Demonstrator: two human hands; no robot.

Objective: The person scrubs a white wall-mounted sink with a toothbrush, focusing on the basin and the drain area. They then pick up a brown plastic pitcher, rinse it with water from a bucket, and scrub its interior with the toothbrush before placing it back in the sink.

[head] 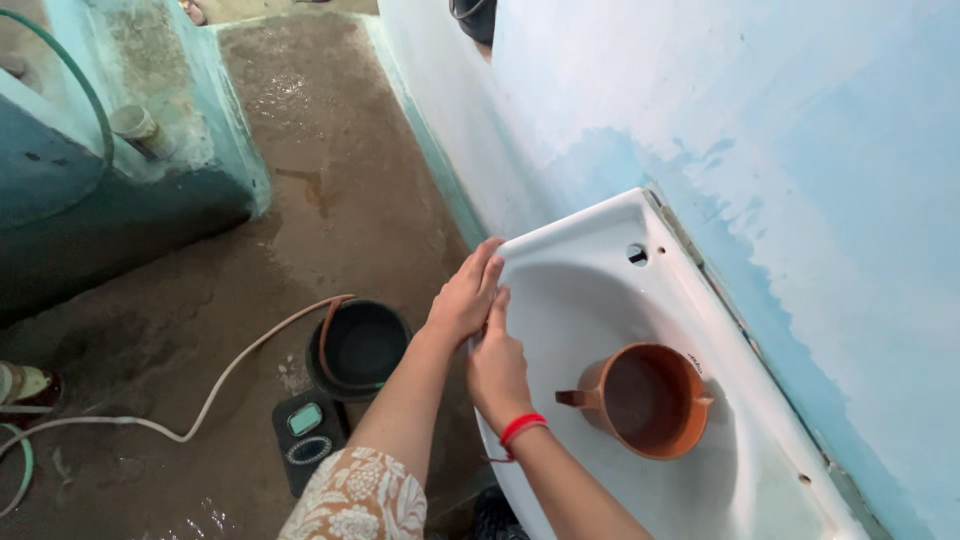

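A white ceramic sink is fixed to a pale blue wall. My left hand lies flat on the sink's left rim near its far corner, fingers stretched out and holding nothing. Just below it, my right hand, with a red thread at the wrist, curls over the same rim edge with one finger pointing up. A brown plastic mug with a side handle stands in the basin, to the right of my right hand and apart from it.
On the wet concrete floor below the sink stand a black bucket with a brown handle and a small dark device. A white hose trails across the floor. A teal concrete tank stands at far left.
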